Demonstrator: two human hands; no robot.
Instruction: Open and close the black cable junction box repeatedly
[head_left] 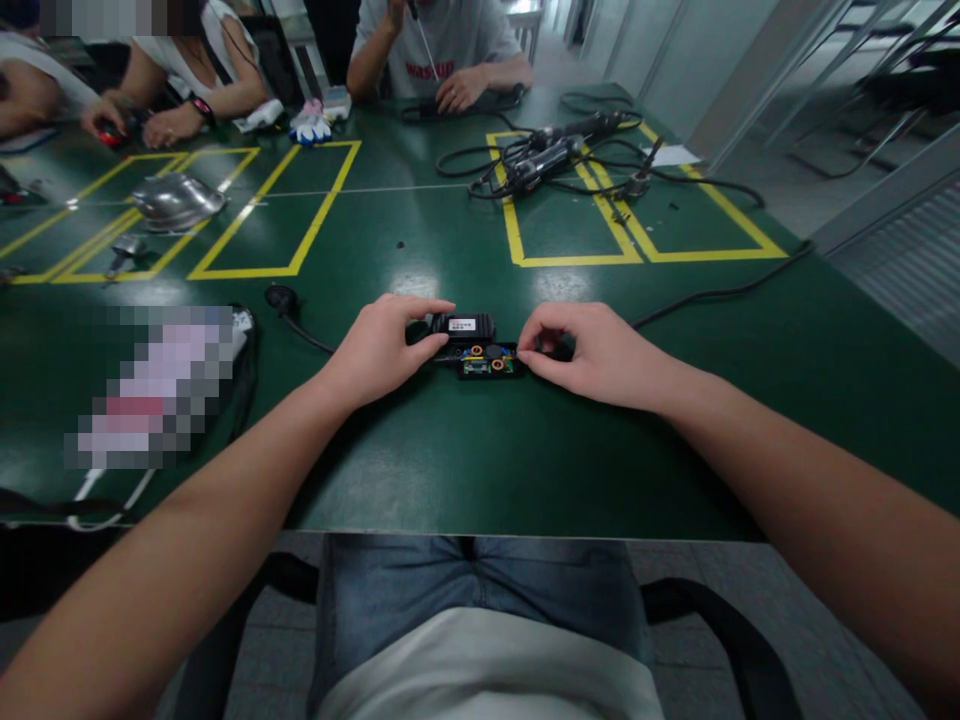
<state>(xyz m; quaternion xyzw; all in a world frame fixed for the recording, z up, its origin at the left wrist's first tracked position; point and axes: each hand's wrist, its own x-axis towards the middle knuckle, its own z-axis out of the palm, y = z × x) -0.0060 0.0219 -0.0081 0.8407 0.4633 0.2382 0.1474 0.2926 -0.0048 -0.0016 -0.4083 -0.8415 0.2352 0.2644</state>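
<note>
From here I see the open black case (pixel 489 375) on the green table (pixel 420 460), its circuit board (pixel 477 367) bare; the left hand (pixel 379 350) has finger and thumb clamped about the black cover (pixel 484 327) just beyond; the right hand's (pixel 600 350) fingertips are together at the case's right end, what they pinch I can't tell; a sideways tug there could strain the small wires.

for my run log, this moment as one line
left hand: at labelled black part | right hand: at right end of open case | circuit board: exposed
</note>
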